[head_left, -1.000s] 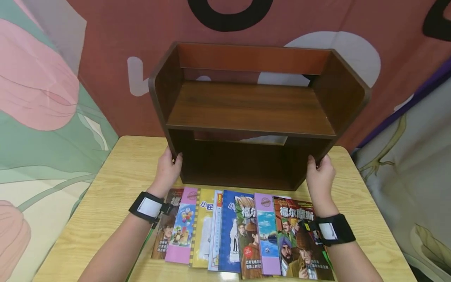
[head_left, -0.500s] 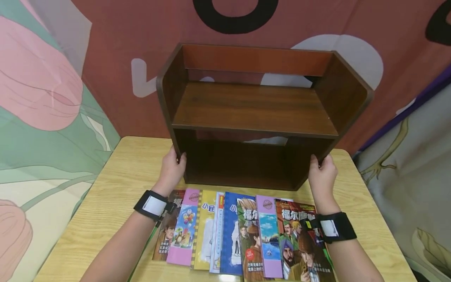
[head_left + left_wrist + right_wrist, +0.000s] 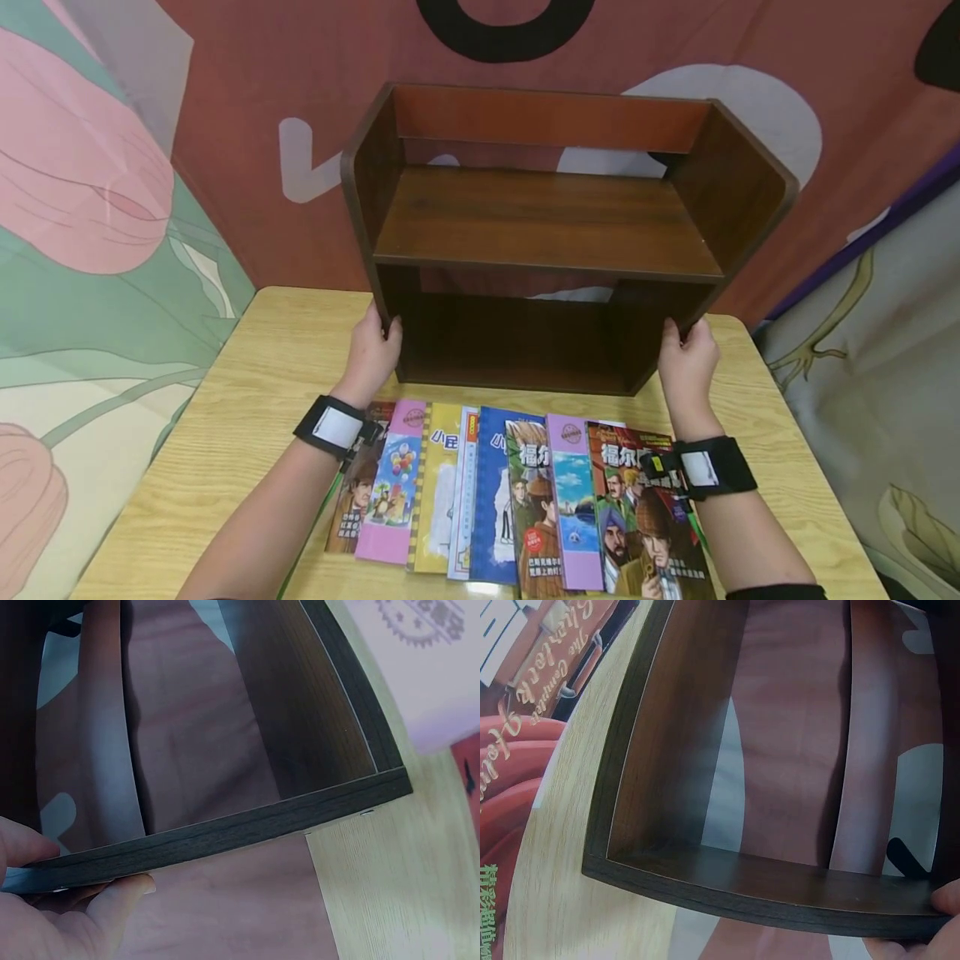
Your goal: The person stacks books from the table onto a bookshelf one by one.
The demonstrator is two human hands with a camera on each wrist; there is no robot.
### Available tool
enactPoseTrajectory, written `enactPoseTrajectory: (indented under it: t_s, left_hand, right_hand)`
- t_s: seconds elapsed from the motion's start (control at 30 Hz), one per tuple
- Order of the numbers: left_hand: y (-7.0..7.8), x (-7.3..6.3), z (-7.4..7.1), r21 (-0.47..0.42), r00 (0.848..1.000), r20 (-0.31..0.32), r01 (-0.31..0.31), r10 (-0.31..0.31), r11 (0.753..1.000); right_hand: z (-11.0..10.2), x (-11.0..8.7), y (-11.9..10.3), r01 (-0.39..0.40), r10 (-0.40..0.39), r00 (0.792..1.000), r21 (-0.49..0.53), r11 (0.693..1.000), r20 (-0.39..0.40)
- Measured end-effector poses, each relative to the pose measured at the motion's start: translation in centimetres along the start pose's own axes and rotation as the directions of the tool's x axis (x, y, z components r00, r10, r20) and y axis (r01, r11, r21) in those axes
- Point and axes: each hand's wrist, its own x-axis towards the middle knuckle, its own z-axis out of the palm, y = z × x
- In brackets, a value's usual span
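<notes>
A dark brown two-tier wooden bookshelf (image 3: 547,221) stands upright at the back of the table, its shelves bare and its back partly open. My left hand (image 3: 369,354) grips the left side panel at its lower front edge, thumb on the inner face. On the other side my right hand (image 3: 688,367) holds the right panel the same way. In the left wrist view, the left fingers (image 3: 120,896) and thumb clasp the panel's edge. At the right wrist view's corner, the thumb (image 3: 949,896) shows on the panel.
In front of the bookshelf lies an overlapping row of books, among them a yellow book (image 3: 435,500), a blue book (image 3: 491,492) and a detective comic (image 3: 648,517). The wooden table (image 3: 225,400) backs onto a red printed cloth (image 3: 240,167). A pale curtain (image 3: 892,400) hangs at right.
The bookshelf has shifted slightly right with both hands still holding its sides. The books stay in their row; the head view has moved a little.
</notes>
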Motion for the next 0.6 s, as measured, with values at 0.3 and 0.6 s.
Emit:
enactPoseTrajectory:
  t_s: [0.3, 0.6]
  left_hand:
    - [0.15, 0.08, -0.03, -0.002, 1.000, 0.006, -0.003, 0.003, 1.000]
    - [-0.08, 0.11, -0.03, -0.020, 1.000, 0.019, 0.005, -0.004, 1.000]
  right_hand:
    - [0.06, 0.07, 0.08, 0.005, -0.005, 1.000, -0.005, 1.000, -0.007]
    - [-0.07, 0.02, -0.04, -0.009, 0.009, 1.000, -0.005, 1.000, 0.003]
